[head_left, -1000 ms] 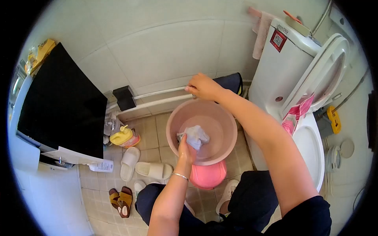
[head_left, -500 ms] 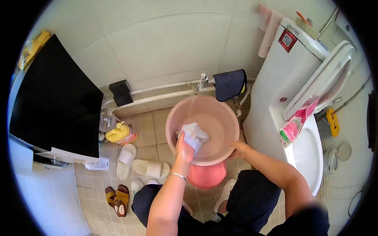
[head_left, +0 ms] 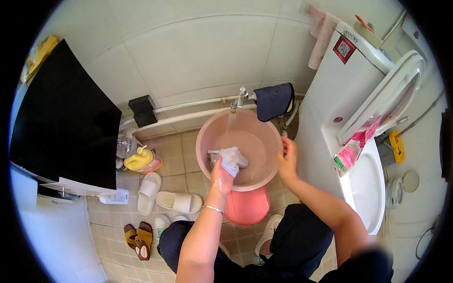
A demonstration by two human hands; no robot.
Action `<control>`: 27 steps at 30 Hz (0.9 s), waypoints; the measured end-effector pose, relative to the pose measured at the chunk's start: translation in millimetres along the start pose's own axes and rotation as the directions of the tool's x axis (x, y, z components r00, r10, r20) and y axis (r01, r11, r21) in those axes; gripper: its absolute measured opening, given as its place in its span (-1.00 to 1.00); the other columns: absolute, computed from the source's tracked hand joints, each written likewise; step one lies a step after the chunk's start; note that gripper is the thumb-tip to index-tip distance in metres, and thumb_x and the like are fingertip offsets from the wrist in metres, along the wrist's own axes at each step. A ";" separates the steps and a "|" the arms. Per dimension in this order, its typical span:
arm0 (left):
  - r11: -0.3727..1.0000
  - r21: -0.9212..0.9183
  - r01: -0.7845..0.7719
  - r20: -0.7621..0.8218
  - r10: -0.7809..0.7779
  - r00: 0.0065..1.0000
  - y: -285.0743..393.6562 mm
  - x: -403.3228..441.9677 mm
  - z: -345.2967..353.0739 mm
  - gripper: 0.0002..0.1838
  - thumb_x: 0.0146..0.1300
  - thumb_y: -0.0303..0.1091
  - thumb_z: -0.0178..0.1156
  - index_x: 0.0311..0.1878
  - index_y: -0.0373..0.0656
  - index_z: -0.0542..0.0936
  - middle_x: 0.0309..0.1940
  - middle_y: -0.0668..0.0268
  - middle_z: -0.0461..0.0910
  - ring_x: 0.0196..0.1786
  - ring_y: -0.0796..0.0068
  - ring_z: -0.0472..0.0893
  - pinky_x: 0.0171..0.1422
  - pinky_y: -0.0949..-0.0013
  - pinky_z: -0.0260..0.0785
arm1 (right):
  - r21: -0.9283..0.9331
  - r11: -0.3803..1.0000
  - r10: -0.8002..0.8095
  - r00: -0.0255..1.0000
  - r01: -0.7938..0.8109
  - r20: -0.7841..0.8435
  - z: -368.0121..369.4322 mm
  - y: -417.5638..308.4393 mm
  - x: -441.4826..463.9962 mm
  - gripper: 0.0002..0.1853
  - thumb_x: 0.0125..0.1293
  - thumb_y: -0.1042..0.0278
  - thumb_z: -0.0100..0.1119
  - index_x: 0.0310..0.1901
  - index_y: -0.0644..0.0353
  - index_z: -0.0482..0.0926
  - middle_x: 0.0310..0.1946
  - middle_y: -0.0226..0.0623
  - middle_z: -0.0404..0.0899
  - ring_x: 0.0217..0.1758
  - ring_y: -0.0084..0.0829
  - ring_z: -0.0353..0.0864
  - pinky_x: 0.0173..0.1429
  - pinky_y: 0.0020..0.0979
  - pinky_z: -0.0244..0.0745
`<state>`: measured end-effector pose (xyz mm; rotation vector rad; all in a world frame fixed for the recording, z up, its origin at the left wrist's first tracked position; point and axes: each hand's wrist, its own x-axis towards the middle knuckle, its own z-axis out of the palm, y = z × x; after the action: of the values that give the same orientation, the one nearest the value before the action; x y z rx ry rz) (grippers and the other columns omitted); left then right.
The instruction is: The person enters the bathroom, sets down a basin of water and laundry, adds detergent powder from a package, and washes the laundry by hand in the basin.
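Note:
A wet white cloth (head_left: 231,160) is bunched in my left hand (head_left: 221,178), whose fingers are closed around it over the left part of the pink basin (head_left: 202,155). My right hand (head_left: 287,161) is at the basin's right rim, thumb on the rim side and fingers along the outside. Water runs from a metal tap (head_left: 241,97) into the basin, which holds shallow water. More pale cloth lies beside my left hand, partly hidden by it. Below the basin's near edge is a pink plastic stool (head_left: 246,207).
A dark cloth (head_left: 274,101) hangs on the pipe right of the tap. The white toilet (head_left: 349,85) stands at right, with a pink packet (head_left: 354,153) on it. Left are a yellow jug (head_left: 141,161), white slippers (head_left: 181,202), brown sandals (head_left: 140,240) and a black-topped cabinet (head_left: 66,118).
My right hand has moved up and away from me along the basin's right rim. The basin has shifted slightly toward the tap. My left hand still holds the cloth.

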<state>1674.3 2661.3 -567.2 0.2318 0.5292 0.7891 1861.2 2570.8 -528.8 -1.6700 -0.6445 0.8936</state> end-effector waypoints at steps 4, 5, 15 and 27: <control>0.997 -0.075 0.016 -0.046 -0.020 0.999 -3.1 -4.6 13.0 -0.52 0.38 -0.10 -0.24 0.24 -0.16 0.26 0.21 0.24 0.34 0.28 0.28 0.27 0.35 0.19 0.07 | 0.185 0.980 0.036 0.975 -0.077 0.218 41.4 5.5 40.4 -0.77 0.29 0.43 -0.03 -0.04 0.27 0.44 -0.27 -0.34 0.50 -0.25 -0.52 0.47 -0.15 -0.54 0.41; 0.995 -0.099 0.034 -0.101 -0.044 0.994 -2.8 -5.4 16.2 -0.53 0.38 -0.09 -0.25 0.25 -0.15 0.26 0.22 0.24 0.32 0.29 0.27 0.26 0.36 0.17 0.06 | 0.191 0.979 0.027 0.975 -0.070 0.219 53.1 9.7 50.5 -0.77 0.29 0.43 -0.03 -0.04 0.27 0.44 -0.27 -0.34 0.50 -0.25 -0.52 0.47 -0.15 -0.54 0.41; 1.000 -0.017 -0.008 -0.118 0.006 0.993 -16.9 -5.2 10.2 -0.49 0.39 -0.04 -0.28 0.27 -0.16 0.22 0.26 0.21 0.26 0.30 0.22 0.24 0.39 0.15 0.01 | 0.868 0.237 0.342 0.874 -0.435 0.345 132.9 24.0 165.2 -0.91 0.27 0.39 0.04 -0.31 0.21 0.46 -0.44 -0.31 0.47 -0.34 -0.42 0.50 -0.15 -0.42 0.54; 0.990 0.030 -0.138 -0.291 0.141 0.946 -27.1 -0.5 -1.9 -0.53 0.37 -0.10 -0.19 0.19 -0.22 0.28 0.15 0.22 0.36 0.20 0.27 0.35 0.29 0.22 0.14 | 0.202 0.959 -0.219 0.972 0.198 0.088 125.4 62.0 174.1 -0.83 0.13 0.39 0.09 -0.23 0.19 0.53 -0.27 -0.22 0.53 -0.22 -0.25 0.55 -0.14 -0.32 0.49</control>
<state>1689.6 2642.3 -579.2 0.1622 0.8023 0.9663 1856.1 2760.6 -646.3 -1.3602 -0.7690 0.8692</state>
